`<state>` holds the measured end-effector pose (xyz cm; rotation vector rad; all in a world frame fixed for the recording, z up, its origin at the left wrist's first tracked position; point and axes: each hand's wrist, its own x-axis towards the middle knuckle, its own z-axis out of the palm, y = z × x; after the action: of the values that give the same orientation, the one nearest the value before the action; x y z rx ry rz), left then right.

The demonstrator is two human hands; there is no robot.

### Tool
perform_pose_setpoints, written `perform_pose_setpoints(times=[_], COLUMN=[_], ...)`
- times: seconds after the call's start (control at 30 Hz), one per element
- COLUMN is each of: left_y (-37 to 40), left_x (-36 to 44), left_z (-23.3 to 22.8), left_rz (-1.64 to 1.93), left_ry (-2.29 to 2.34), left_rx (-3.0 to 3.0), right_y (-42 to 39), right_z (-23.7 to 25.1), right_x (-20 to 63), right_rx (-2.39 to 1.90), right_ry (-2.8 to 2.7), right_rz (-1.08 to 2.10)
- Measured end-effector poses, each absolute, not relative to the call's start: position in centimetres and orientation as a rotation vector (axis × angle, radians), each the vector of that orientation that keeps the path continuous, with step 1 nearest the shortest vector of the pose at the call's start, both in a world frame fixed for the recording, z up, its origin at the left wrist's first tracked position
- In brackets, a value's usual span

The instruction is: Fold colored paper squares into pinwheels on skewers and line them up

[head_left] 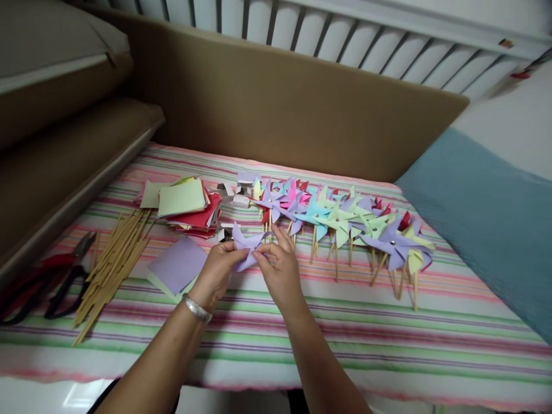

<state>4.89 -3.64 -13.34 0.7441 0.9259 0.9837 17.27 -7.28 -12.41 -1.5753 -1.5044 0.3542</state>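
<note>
Purple paper piece [246,248], half folded, sits pinched between both my hands just above the striped bench cloth [345,339]. Largest worry: the row of finished pinwheels [340,221] lies just beyond my knuckles, and a careless elbow could scatter them. Next, my left hand [219,269] and right hand [281,269] grip thin flaps; pulling too hard could tear or crease them. Smallest: a flap could slip free and unfold.
</note>
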Motion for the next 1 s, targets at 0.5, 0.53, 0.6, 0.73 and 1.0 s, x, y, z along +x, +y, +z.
perform_pose_setpoints(times=[0.5, 0.53, 0.6, 0.73, 1.0], left_y=[-4.0, -4.0, -4.0, -3.8, -3.0], left_x=[4.9, 4.9, 4.9, 4.9, 4.0], left_z=[-12.8, -12.8, -12.8, -13.1, -12.6], left_rz=[0.986, 0.983, 0.985, 1.008, 1.071], left_ry=[0.890, 0.891, 0.893, 0.917, 0.988], left_rx=[0.717, 0.720, 0.732, 0.750, 0.678], right_y=[-7.2, -7.2, -7.2, -7.3, -7.0], right_z=[-12.9, -12.9, -12.9, -12.4, -11.9], right_x=[17.1, 17.1, 16.9, 16.7, 18.3], right_rx=[-1.564, -1.561, -1.569, -1.585, -1.474], right_ry=[-1.470, -1.471, -1.473, -1.462, -0.943], right_rz=[0.346, 0.343, 0.339, 0.339, 0.756])
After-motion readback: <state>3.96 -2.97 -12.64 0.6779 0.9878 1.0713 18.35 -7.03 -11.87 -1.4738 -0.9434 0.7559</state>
